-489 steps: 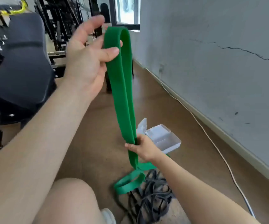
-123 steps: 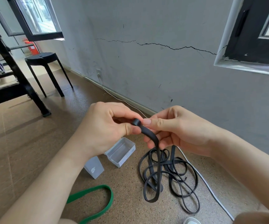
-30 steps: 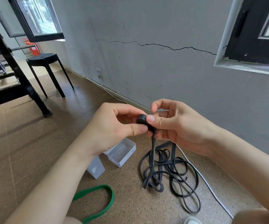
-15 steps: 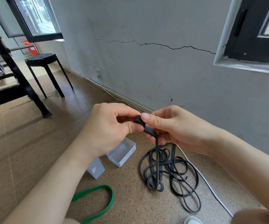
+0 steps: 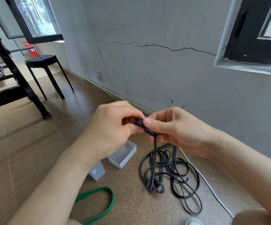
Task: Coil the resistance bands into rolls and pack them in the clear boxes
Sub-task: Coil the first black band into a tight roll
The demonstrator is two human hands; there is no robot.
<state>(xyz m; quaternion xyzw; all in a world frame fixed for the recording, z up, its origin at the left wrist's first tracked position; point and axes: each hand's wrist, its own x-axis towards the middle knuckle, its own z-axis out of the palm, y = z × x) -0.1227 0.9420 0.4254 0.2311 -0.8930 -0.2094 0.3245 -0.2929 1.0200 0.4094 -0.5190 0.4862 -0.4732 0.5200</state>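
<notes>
Left hand [image 5: 108,129] and right hand [image 5: 173,127] both pinch a small coil of black resistance band [image 5: 139,122], its tail hanging to the floor [image 5: 34,143]. The clear box [image 5: 127,158] bears a label too small to read.

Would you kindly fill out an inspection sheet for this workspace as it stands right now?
Surface: speckled brown floor, bands and boxes lying on it.
Job's things: thin black rubber resistance band, one end rolled into a small coil between the hands, a strand hanging to a black tangle on the floor; flat green resistance band lying uncoiled; open clear plastic box, looks empty; second clear plastic piece beside it, partly hidden by the forearm.
Clutter: nothing seen.
Hands: left hand and right hand both pinch the coil.
Cables: white cable along the wall's foot.
Surroundings: cracked grey wall, black round stool, black-framed window.
</notes>
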